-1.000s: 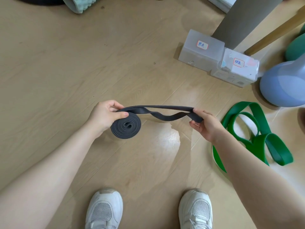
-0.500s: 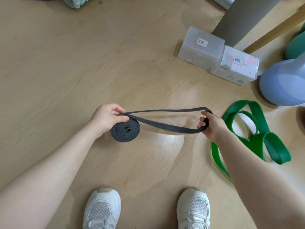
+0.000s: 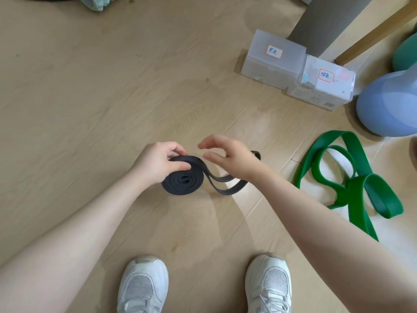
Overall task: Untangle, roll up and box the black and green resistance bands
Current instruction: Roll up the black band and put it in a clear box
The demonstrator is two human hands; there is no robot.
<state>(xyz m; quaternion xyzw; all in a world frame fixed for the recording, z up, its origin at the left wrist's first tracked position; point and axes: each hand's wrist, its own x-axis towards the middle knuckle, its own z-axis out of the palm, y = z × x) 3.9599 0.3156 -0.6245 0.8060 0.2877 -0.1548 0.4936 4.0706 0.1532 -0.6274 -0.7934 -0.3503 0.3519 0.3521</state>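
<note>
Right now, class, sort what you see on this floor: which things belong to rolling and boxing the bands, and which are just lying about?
Belong to the job:
black band, part rolled, gripped by left hand
right hand, open beside it
green band, loose on the floor
two labelled plastic boxes

Just lying about:
blue ball
wooden leg

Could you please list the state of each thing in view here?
black band: partly rolled, tail loose
green band: unrolled, tangled on the floor
left hand: grips the roll
right hand: fingers relaxed, holding nothing
two boxes: closed
</note>
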